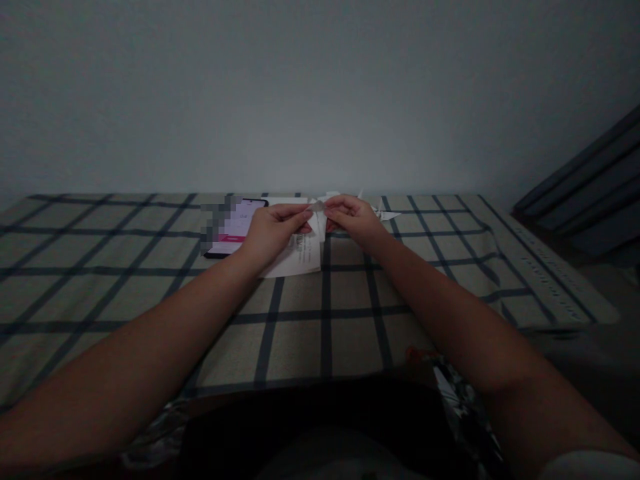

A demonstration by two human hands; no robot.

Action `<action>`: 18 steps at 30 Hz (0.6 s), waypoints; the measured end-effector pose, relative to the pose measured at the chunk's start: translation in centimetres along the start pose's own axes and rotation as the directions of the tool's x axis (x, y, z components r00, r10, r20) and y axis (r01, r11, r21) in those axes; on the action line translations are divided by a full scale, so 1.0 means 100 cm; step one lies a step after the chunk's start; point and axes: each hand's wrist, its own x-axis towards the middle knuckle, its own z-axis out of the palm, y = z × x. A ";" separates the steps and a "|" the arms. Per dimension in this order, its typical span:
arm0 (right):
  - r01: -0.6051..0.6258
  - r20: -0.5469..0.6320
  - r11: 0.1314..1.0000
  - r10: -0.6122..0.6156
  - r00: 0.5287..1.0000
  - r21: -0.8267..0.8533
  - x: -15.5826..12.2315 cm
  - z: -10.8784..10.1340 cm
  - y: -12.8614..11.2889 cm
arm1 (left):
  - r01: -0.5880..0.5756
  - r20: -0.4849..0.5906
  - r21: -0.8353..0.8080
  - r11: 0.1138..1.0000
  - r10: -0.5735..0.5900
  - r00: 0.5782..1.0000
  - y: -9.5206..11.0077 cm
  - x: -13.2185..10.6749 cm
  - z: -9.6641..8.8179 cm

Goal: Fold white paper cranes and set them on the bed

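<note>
Between my two hands is a small piece of folded white paper (318,221), raised a little above the table. My left hand (277,227) pinches its left side with thumb and fingers. On the right side, the fingers of my right hand (353,217) are closed on the same paper. Under and beside my left hand lies a printed white sheet (300,263), partly covered. Just behind my right hand sits a folded white paper shape with pointed tips (389,215), partly hidden by the hand.
A phone (233,230) with a lit screen lies left of my left hand, part of it blurred out. The table bears a checked cloth (350,333). A plain wall (320,100) rises behind the table. Dark folded fabric (590,180) hangs at the right.
</note>
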 end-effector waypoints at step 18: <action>-0.053 -0.014 0.998 0.053 0.999 0.015 -0.004 0.005 -0.008 | -0.008 0.022 0.003 1.000 0.008 1.000 -0.002 0.001 0.000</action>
